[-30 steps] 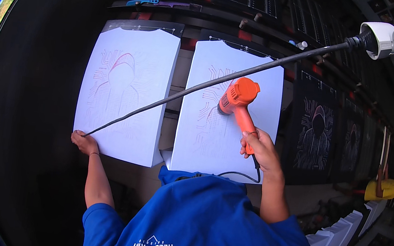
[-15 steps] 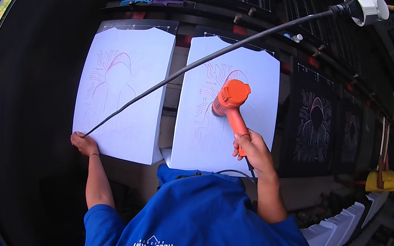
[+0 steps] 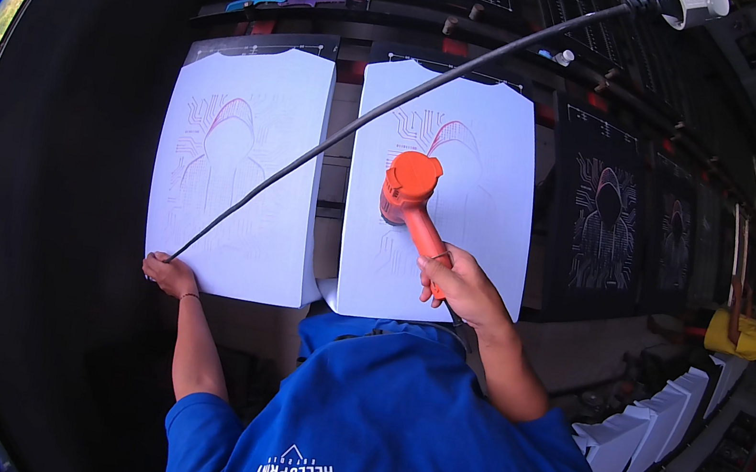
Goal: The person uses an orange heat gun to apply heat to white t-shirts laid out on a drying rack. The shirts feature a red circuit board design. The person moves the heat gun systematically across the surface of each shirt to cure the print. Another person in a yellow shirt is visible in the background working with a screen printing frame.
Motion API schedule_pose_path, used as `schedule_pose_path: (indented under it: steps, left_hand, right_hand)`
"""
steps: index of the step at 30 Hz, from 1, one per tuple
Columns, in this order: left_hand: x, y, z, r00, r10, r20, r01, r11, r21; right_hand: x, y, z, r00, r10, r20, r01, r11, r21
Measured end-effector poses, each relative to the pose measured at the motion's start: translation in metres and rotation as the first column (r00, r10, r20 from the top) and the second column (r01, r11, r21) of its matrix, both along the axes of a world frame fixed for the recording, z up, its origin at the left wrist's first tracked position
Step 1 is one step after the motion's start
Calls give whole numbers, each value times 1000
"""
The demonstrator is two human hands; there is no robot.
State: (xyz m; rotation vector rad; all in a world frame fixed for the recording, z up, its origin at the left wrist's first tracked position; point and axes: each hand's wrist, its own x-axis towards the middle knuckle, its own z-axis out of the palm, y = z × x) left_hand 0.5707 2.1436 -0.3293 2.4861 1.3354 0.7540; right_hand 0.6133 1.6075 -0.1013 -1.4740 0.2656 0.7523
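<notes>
In my right hand (image 3: 466,285) is the handle of an orange heat gun (image 3: 413,181), fingers wrapped round it. Its head hangs over the left half of the printed drawing on a white T-shirt (image 3: 489,203), hiding part of the lines; a gap between nozzle and cloth cannot be judged. At the lower left corner of a second white T-shirt (image 3: 233,235), my left hand (image 3: 169,275) is closed on a black cable (image 3: 334,136). That cable slants up across both shirts to a white socket (image 3: 698,7). A faint hooded figure with circuit lines is printed on each shirt.
Dark boards bear black shirts (image 3: 604,224) with the same print on the right. Beyond the shirts runs a rail with short pegs, a blue tool (image 3: 254,3) and a small white bottle (image 3: 564,57). A person in yellow (image 3: 739,335) stands far right, near several white shirts (image 3: 635,432).
The heat gun and my right hand have moved left across the print, uncovering more of the hood outline. My left hand still grips the cable. The whole view has shifted slightly.
</notes>
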Motion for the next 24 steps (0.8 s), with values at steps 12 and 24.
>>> schedule_pose_path:
  steps: [12,24]
  left_hand:
    - [0,-11,14,1000,-8,6,8,1000,-5]
    - [-1,-11,14,999,-12,32,13,998,-58]
  right_hand:
    - [-22,-4,8,997,65,-52,-65,998,1]
    - [-55,-20,7,993,76,-86,-74,997,21]
